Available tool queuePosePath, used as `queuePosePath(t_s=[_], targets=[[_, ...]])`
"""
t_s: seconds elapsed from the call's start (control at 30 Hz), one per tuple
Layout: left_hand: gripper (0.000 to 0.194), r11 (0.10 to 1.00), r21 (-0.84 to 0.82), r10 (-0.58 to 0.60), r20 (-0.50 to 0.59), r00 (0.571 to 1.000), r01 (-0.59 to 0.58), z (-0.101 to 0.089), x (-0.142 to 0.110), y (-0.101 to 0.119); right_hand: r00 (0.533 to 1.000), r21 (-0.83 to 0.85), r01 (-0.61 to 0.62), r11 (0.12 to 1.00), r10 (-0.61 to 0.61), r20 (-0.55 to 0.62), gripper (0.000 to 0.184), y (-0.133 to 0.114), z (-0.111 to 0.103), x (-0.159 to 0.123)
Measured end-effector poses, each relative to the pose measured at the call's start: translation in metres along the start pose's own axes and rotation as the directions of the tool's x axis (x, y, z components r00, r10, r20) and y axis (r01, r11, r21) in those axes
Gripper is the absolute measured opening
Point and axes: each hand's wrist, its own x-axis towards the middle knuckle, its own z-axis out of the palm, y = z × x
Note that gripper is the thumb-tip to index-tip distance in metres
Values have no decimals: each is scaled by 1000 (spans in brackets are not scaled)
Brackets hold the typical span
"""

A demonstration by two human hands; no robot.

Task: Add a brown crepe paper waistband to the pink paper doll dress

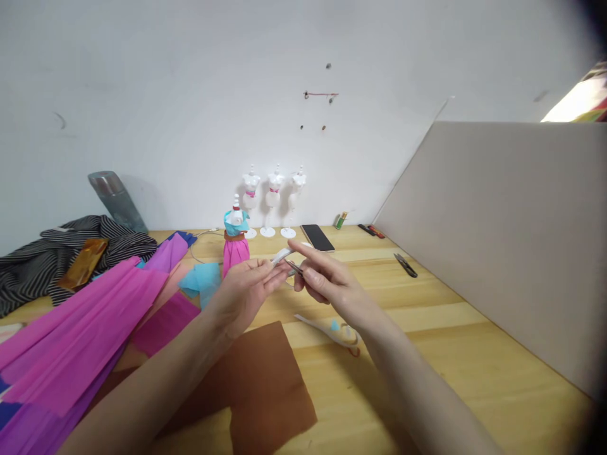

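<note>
My left hand [251,284] is closed, thumb and fingers pinching a narrow white strip [282,255] above the table. Close beside it, my right hand [329,278] is closed on a small thin metal tool [294,267], whose exact kind I cannot make out. The right index finger reaches over to the strip's upper end. Just behind the left hand stands a small dress form [236,249] wrapped in blue and pink paper with a brown waistband. Brown paper [265,379] lies below the hands, near another white strip [322,328] with small scraps.
Three white mini dress forms [272,196] stand against the wall, left of a black phone [317,237]. Thread snips [406,265] lie at the right, near a white side panel [512,240]. Pink paper [95,322], striped cloth [128,243] and a bottle [118,202] fill the left.
</note>
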Motion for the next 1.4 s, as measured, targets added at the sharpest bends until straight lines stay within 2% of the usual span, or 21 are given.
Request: queuePosePath(t_s=[0.13,0.23,0.33,0.43,0.73,0.9,1.4], targets=[[11,1000,-14,19,-46,999,-20,-2,2,-1,1000,-36,3,999,-4,-22,45,-6,9,-1],[13,999,-37,18,-74,997,-21,-3,4,-4,993,-66,-120,991,120,-11,35,-8,13,0],[17,999,-35,16,-89,996,-19,-1,4,-5,963,4,-269,963,269,26,42,-4,16,3],[18,1000,-8,20,-86,996,-21,2,3,-7,943,110,-331,937,328,47,46,0,17,7],[17,997,49,54,1,999,-54,-3,6,-19,931,229,-359,905,366,11,47,4,18,9],[16,997,62,52,10,999,-53,-4,6,-21,926,298,-361,884,376,7,49,4,20,10],[19,998,39,45,4,999,-45,-4,8,-20,925,270,-363,892,381,-15,47,10,20,12]])
